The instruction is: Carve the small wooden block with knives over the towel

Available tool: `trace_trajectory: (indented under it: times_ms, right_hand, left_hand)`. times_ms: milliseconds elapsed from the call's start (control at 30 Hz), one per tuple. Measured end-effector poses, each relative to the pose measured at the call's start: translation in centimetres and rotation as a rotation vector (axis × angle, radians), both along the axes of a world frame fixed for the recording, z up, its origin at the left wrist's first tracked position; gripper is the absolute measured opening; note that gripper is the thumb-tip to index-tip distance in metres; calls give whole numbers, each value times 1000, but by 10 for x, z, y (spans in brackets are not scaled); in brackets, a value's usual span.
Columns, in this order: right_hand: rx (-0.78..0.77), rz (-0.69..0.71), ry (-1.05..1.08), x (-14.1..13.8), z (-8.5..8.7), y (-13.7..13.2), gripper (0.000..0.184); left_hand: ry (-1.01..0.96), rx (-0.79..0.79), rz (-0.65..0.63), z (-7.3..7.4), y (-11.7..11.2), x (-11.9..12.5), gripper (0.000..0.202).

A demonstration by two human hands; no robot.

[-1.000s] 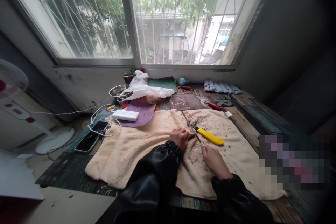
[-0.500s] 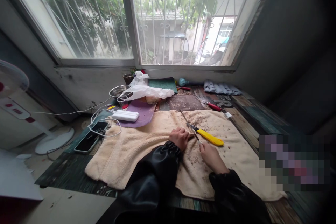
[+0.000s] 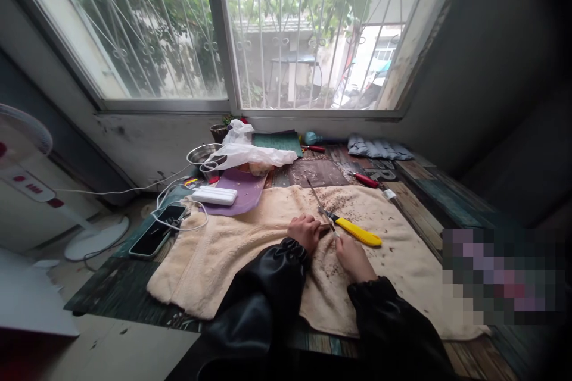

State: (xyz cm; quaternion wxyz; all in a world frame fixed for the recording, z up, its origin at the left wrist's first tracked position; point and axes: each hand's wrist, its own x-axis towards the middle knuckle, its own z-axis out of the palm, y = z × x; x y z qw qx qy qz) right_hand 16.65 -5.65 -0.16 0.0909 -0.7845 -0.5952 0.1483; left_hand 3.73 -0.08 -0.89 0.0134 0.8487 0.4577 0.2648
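Both hands meet over a cream towel [image 3: 232, 256] on the desk; the left hand [image 3: 304, 232] is clenched on a thin stick [image 3: 316, 199] angled away, the right hand [image 3: 353, 257] pinches its near end; a yellow utility knife [image 3: 358, 232] lies just beside. With fingers this close, a slip could nick the left hand

Grey daylight comes through a wide barred window [image 3: 170, 30] with green trees beyond. A dark wall [image 3: 500, 71] stands at the right, a white fan [image 3: 22, 155] left of the wooden worktop [image 3: 424, 202].
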Motion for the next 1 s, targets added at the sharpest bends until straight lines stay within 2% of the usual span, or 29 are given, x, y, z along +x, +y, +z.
trace_trajectory:
  times_ms: [267, 467, 700, 900, 1000]
  right_hand:
    - [-20, 16, 16, 10, -9, -22, 36]
    - [13, 14, 6, 0, -1, -5, 34]
    - [-2, 12, 25, 6, -11, -23, 36]
    - [-18, -13, -18, 0, -4, -2, 37]
    - [-7, 12, 11, 5, -8, -8, 36]
  left_hand:
    - [4, -32, -5, -1, 4, -1, 23]
    - [6, -36, -28, 0, 1, -1, 23]
    - [6, -63, 13, 2, 5, 0, 24]
    - [4, -57, 35, 1, 6, 0, 22]
    - [-5, -60, 49, 0, 8, 0, 21]
